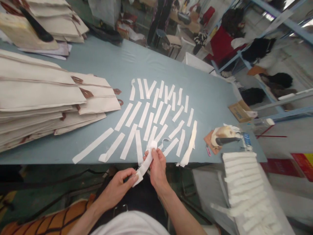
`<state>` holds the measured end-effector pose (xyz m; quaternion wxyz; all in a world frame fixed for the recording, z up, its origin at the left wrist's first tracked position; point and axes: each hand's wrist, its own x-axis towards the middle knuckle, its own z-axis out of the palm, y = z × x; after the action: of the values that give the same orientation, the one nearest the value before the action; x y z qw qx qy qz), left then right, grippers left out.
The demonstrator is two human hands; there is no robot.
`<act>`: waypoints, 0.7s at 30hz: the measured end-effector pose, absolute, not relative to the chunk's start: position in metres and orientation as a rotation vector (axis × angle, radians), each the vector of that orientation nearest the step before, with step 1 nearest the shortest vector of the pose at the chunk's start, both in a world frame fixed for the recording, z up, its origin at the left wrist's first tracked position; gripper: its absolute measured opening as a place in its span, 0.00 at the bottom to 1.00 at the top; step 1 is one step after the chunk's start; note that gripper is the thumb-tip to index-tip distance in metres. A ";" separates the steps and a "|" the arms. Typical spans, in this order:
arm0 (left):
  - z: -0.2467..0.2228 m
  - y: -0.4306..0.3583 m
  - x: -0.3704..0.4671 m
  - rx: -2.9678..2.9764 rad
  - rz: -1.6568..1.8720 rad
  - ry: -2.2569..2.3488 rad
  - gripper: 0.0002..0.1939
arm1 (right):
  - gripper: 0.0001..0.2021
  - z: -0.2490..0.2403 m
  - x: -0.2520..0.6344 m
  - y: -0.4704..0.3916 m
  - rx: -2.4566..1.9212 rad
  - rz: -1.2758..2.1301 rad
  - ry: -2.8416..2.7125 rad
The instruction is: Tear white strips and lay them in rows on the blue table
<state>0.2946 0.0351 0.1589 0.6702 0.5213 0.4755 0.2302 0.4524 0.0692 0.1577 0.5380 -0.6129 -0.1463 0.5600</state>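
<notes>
A short white fabric strip [146,164] is stretched between my two hands over the front edge of the table. My left hand [124,182] pinches its lower end between thumb and fingers. Its upper part is gripped by my right hand [157,163], with the thumb on top. Just beyond my hands, several white strips [144,115] lie in loose rows on the table. A longer cream strip [190,147] with frayed ends lies to the right of them. One strip near my right hand has a curled end.
Stacked cream fabric pieces with brown loops [36,88] fill the left of the blue-green table [102,62]. An iron [223,137] stands at the right on a brown pad. More pale strips [244,186] lie over a surface at lower right. Blue shelving [269,94] stands beyond.
</notes>
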 end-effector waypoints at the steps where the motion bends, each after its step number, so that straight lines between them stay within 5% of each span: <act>1: 0.151 0.034 0.291 1.165 0.520 1.094 0.22 | 0.21 0.148 0.454 0.071 -1.514 1.308 -0.414; 8: 0.109 0.036 0.261 1.140 0.538 1.247 0.23 | 0.19 0.090 0.465 0.087 -1.705 1.308 -0.650; 21: 0.065 0.036 0.270 1.149 0.540 1.455 0.24 | 0.08 0.058 0.490 0.151 -1.809 1.339 -1.222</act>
<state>0.2705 0.0359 0.0653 0.5690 0.4893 0.6197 0.2298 0.4898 0.1514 0.0585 0.2863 -0.6768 -0.4573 0.5008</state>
